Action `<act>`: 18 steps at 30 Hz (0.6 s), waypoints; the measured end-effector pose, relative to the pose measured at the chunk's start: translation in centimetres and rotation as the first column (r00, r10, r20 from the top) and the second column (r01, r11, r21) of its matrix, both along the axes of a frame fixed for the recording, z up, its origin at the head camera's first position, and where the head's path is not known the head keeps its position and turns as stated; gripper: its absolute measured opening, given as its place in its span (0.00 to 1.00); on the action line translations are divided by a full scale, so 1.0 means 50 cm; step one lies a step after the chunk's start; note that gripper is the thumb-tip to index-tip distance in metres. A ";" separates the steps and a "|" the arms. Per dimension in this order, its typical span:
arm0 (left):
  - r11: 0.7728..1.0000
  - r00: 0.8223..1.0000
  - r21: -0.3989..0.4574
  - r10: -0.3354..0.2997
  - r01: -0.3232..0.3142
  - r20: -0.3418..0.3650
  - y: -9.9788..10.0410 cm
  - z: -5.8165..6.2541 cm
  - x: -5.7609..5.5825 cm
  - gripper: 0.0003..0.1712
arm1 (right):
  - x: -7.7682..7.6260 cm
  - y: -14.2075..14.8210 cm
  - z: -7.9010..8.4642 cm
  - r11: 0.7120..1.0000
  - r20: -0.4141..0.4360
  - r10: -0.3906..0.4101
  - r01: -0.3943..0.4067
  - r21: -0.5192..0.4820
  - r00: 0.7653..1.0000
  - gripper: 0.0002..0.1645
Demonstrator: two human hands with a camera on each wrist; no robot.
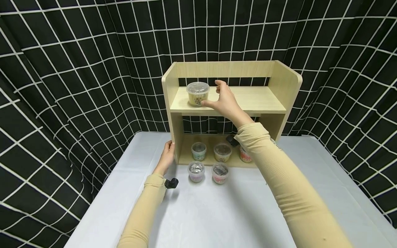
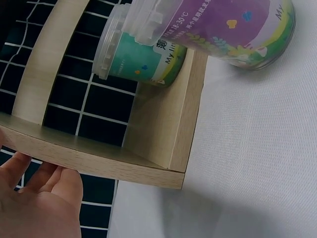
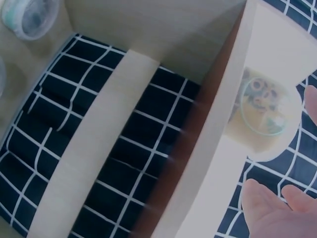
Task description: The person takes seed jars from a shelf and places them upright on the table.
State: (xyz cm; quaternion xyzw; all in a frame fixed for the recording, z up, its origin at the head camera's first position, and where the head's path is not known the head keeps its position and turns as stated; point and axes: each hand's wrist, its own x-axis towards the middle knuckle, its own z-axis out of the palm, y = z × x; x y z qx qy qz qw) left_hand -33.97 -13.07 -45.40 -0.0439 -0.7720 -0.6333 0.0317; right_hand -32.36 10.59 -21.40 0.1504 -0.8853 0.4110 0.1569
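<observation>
A clear-lidded tub with yellow contents [image 1: 198, 94] stands upright on the upper board of a pale wooden shelf [image 1: 235, 113]. Beside it, on its right, is my right hand [image 1: 227, 103], thumb at the tub's lower edge and fingers spread apart from it. The right wrist view has the tub [image 3: 262, 111] washed out, with fingers [image 3: 262, 198] near it. At the shelf's left side panel my left hand [image 1: 166, 157] rests its fingers against the outer face; in the left wrist view this hand [image 2: 42, 203] lies along the panel's edge.
On the lower board stand a teal tub [image 1: 199, 151], a yellow tub [image 1: 222, 152] and a red-pink tub [image 1: 245, 155], partly behind the right sleeve. In front, on the white table [image 1: 198, 213], are a purple tub [image 1: 196, 172] and a pink tub [image 1: 220, 174]. Black gridded cloth [image 1: 139, 51] surrounds the table.
</observation>
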 end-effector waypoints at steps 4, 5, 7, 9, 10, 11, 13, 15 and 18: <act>1.000 1.000 -0.003 -0.004 0.004 -0.008 0.000 0.002 -0.005 0.29 | -0.005 -0.010 0.012 1.000 -0.003 -0.012 0.013 0.019 1.000 0.56; 1.000 1.000 -0.004 -0.007 0.007 -0.008 -0.001 0.002 -0.006 0.29 | -0.006 -0.011 0.014 0.999 -0.002 -0.017 0.018 0.026 1.000 0.56; 1.000 1.000 -0.004 -0.011 0.011 -0.008 -0.001 0.002 -0.009 0.30 | -0.007 -0.015 0.017 0.999 -0.002 -0.025 0.025 0.030 1.000 0.56; 1.000 1.000 -0.002 -0.015 0.015 -0.007 -0.002 0.001 -0.011 0.30 | -0.008 -0.019 0.019 0.999 0.000 -0.040 0.040 0.032 0.999 0.56; 1.000 1.000 -0.003 -0.016 0.016 -0.008 -0.002 0.000 -0.012 0.30 | -0.008 -0.020 0.020 0.998 0.001 -0.047 0.047 0.032 0.999 0.55; 1.000 1.000 -0.002 -0.018 0.018 -0.009 -0.003 -0.001 -0.013 0.30 | -0.009 -0.022 0.020 0.998 0.002 -0.056 0.056 0.032 0.998 0.55; 1.000 1.000 -0.004 -0.019 0.019 -0.009 -0.003 -0.003 -0.013 0.29 | -0.011 -0.025 0.019 0.997 0.012 -0.068 0.068 0.030 0.998 0.55; 1.000 1.000 -0.001 -0.020 0.020 -0.012 -0.004 -0.005 -0.013 0.29 | -0.013 -0.029 0.016 0.997 0.027 -0.074 0.073 0.026 0.997 0.55; 1.000 1.000 0.009 -0.027 0.027 -0.009 -0.004 -0.008 -0.011 0.29 | -0.017 -0.039 0.012 0.997 0.042 -0.073 0.073 0.024 0.996 0.54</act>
